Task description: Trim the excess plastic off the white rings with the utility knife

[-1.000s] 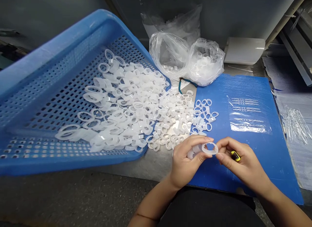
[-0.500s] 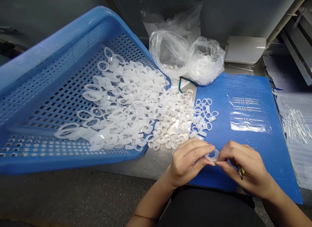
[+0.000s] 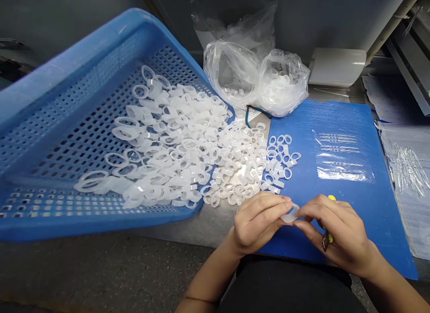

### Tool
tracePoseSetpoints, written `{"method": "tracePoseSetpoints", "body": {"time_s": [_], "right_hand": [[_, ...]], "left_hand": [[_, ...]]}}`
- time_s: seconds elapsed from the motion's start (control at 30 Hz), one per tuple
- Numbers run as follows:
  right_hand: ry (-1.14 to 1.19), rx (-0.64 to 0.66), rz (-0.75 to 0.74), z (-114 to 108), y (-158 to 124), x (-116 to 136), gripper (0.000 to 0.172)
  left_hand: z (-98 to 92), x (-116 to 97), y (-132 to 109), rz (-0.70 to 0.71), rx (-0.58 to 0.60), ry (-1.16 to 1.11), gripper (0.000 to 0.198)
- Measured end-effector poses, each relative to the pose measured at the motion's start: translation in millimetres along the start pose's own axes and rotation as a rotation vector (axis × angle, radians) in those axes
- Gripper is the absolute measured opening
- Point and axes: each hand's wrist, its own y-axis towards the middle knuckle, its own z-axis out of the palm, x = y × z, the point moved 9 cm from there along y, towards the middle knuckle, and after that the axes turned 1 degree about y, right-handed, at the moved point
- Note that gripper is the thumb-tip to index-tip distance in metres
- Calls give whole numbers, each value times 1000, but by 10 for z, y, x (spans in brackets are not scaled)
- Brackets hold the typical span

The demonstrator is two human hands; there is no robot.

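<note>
My left hand [image 3: 260, 221] pinches a translucent white plastic ring [image 3: 290, 214] between its thumb and fingers, just above the near edge of the blue mat [image 3: 302, 120]. At the ring's right side are the thumb and forefinger of my right hand [image 3: 336, 228]. Tucked in the palm of that same hand is a small tool [image 3: 325, 240] with yellow handle parts and a metal tip; its exact kind is hidden by the fingers. Beyond my left hand, many similar small rings [image 3: 235, 165] lie heaped on the table and the mat's left side.
A tilted blue perforated basket [image 3: 67, 102] spills white rings towards the mat. Clear plastic bags [image 3: 284, 86] holding white pieces stand behind. A packet of slim clear parts [image 3: 341, 156] lies on the mat, and more clear parts [image 3: 410, 169] lie on white sheets at right.
The ring has tilted between my fingers. My right hand has turned slightly, showing more of the tool's yellow part, and its metal tip has shifted a little left.
</note>
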Motion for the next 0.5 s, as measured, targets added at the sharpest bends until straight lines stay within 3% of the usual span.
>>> {"method": "tracePoseSetpoints", "body": {"time_s": [0.23,0.33,0.5], "right_hand": [[-21,-69,-10,-28,-13,17,11],[-15,-71,-6,-6,-9,30,3],[-14,-81,31,28,8,41,6]], "left_hand": [[22,-55,-29,97,-33,110,11],[28,-67,-47,111,-42,131,12],[42,-102,-78,131,-38,182,21]]}}
